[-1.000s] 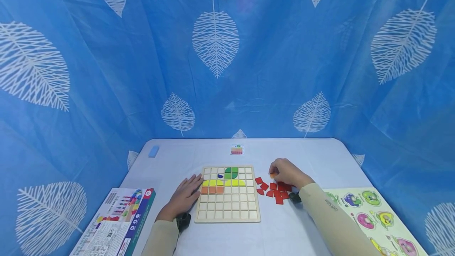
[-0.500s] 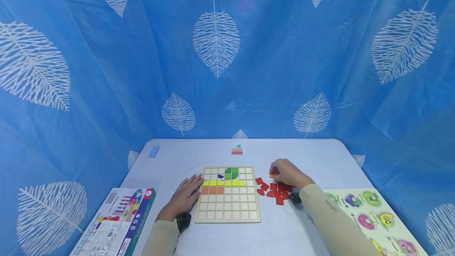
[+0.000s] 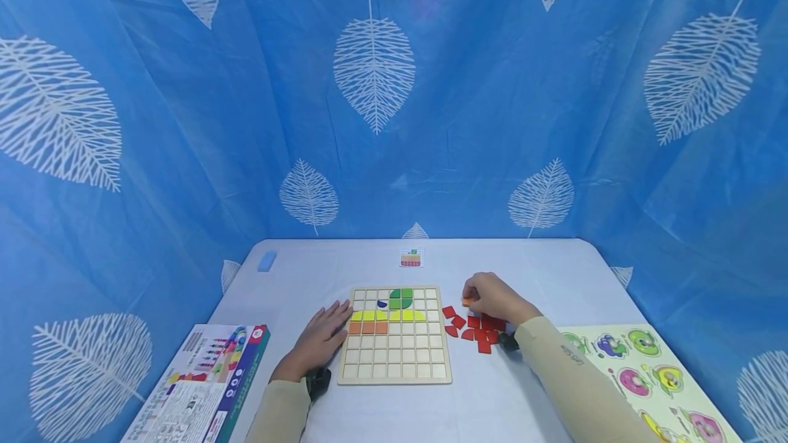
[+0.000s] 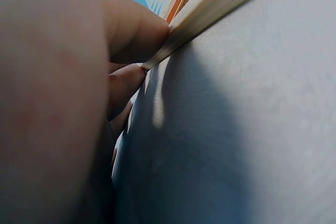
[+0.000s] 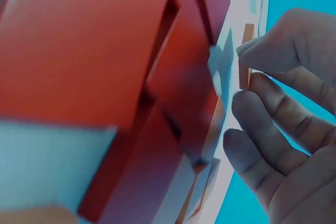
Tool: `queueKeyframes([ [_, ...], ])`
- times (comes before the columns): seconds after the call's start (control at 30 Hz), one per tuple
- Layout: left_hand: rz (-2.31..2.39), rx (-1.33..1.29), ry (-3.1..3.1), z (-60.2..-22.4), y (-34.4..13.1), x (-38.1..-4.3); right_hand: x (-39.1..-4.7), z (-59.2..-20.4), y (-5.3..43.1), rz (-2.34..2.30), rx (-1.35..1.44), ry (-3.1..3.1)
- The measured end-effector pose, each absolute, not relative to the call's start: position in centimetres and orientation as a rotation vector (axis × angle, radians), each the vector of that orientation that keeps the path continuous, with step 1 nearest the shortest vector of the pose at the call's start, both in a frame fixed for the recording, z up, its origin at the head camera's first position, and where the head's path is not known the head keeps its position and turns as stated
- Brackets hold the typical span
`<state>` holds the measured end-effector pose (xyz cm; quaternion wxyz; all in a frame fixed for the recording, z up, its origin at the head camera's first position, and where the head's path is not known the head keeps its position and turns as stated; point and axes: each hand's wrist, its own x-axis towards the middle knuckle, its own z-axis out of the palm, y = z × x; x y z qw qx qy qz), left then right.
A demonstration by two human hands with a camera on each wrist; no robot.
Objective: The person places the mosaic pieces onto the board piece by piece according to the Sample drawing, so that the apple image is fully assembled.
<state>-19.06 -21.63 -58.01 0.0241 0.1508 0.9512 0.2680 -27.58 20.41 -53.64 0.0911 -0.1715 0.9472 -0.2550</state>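
A wooden grid board (image 3: 395, 374) lies mid-table, with green, yellow, orange and dark blue tiles set in its upper rows. Three orange tiles (image 3: 369, 328) fill the left of one row. My left hand (image 3: 321, 337) lies flat beside the board, its fingertips touching the left edge; the left wrist view shows thumb and fingers against the wooden rim (image 4: 205, 19). To the board's right, my right hand (image 3: 494, 294) pinches an orange tile (image 5: 245, 59) between thumb and fingers. Below that hand is a loose pile of red tiles (image 3: 484, 346), some partly hidden by the wrist.
A small picture card (image 3: 411, 258) lies behind the board. A light blue block (image 3: 267, 262) is at the back left. A printed box (image 3: 203, 381) stands front left, and a sheet with fruit pictures (image 3: 643, 374) lies front right.
My right hand has shifted slightly to the left, toward the board, with the orange tile in its pinch. The left hand stays where it was.
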Motion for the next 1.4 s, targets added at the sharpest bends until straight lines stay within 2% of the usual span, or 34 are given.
queueKeyframes([
  [0.13, 0.834, 0.482, 2.950, -58.1, -21.7, -19.0, -27.3, -53.5, 19.8, -0.763, -0.612, 2.841],
  [0.77, 0.846, 0.502, 2.941, -58.2, -21.9, -19.1, -26.4, -53.1, 16.3, -0.816, -0.738, 2.823],
  [1.4, 0.837, 0.488, 2.931, -58.2, -21.9, -19.2, -25.1, -51.9, 10.5, -0.816, -0.923, 2.756],
])
